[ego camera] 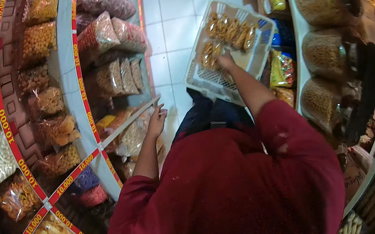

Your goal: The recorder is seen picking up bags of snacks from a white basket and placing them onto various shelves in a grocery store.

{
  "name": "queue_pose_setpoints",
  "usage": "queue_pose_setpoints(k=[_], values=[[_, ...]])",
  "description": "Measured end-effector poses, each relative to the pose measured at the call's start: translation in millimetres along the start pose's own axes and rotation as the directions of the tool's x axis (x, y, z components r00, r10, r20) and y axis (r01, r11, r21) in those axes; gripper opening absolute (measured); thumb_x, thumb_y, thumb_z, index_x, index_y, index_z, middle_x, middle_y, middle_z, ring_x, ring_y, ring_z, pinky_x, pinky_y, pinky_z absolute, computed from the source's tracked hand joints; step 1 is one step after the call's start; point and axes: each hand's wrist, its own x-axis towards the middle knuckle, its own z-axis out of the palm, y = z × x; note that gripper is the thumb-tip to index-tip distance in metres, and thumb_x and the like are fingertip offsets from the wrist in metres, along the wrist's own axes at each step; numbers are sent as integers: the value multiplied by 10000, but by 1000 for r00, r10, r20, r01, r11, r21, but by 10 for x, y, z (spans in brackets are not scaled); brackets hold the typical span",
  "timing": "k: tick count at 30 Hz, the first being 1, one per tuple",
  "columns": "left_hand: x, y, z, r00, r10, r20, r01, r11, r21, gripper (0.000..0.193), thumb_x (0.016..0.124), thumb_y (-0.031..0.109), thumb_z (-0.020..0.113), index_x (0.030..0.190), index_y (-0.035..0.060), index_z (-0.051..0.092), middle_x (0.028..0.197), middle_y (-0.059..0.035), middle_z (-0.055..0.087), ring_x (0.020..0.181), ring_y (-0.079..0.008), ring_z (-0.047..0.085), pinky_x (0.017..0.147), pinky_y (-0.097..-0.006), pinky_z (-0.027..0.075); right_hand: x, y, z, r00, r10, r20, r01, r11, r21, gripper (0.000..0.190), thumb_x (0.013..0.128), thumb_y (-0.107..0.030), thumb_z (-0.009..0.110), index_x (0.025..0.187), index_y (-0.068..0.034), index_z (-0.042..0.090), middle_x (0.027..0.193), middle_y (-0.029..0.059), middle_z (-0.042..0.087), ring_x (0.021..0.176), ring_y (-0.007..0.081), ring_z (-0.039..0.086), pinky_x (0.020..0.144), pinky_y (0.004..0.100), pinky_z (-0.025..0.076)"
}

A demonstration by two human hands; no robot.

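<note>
A white plastic crate (199,77) with latticed walls sits tilted before me, above my dark trousers. Several clear bags of brown snacks (232,31) lie along its far side. My right hand (225,60) reaches into it, against another clear snack bag (210,55) at the left. Its fingers are partly hidden there, so I cannot tell whether they grip the bag. My left hand (157,120) is beside the end of a pale shelf edge strip (132,120), with fingers apart and nothing seen in them. Whether it touches the strip is unclear.
At the left, shelves with red price strips (0,85) carry many clear snack bags (38,39). Packed bags (97,35) fill the lower tier. Large clear jars (320,1) line a shelf on the right, above colourful packets (281,67). White floor tiles (174,5) run between.
</note>
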Motion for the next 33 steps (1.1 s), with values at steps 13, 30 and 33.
queue_pose_setpoints(k=[13, 30, 33], values=[[1160, 1274, 1107, 912, 409, -22, -385, 875, 293, 488, 847, 141, 609, 1280, 20, 420, 1241, -212, 488, 1152, -387, 466, 987, -422, 371, 58, 459, -89, 989, -121, 82, 112, 988, 103, 725, 878, -70, 569, 1447, -131, 123, 1234, 139, 497, 1067, 249, 526, 807, 376, 488], [2500, 1005, 2338, 981, 162, -110, -80, 843, 532, 765, 761, 333, 668, 1340, -37, 332, 1365, -310, 307, 1219, -461, 363, 1029, -477, 321, -1180, 682, -567, 990, 55, 127, -77, 982, 171, 769, 891, -187, 587, 1459, -39, 90, 1382, 226, 386, 1236, 304, 425, 1009, 373, 357], [2507, 1118, 2381, 989, 86, -122, 2, 810, 586, 890, 725, 358, 708, 1397, 5, 244, 1460, -254, 166, 1280, -454, 285, 1032, -508, 297, -1549, 223, -847, 991, 113, 71, -130, 935, 330, 759, 894, -185, 586, 1460, -76, 92, 1357, 210, 417, 1215, 303, 444, 988, 391, 376]])
